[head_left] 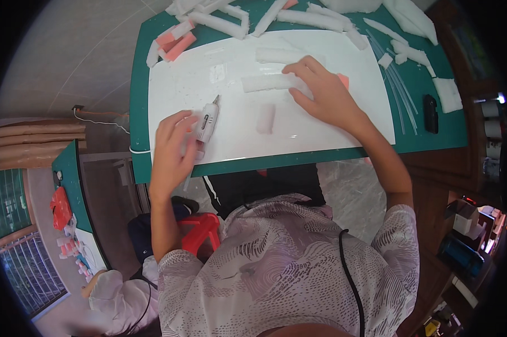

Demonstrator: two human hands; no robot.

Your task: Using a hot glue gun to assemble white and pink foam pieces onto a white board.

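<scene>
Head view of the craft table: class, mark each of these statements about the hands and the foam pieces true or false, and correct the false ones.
1. The left hand is at a small white handheld tool. True.
2. The right hand rests on a red stool. False: it rests on a white foam roll on the white board; the red stool is under the table.
3. The white board lies on a green table. True.
4. All foam pieces are white. False: pink foam pieces lie near the table's far left corner.
5. A short white foam piece lies between the two hands. True.
</scene>
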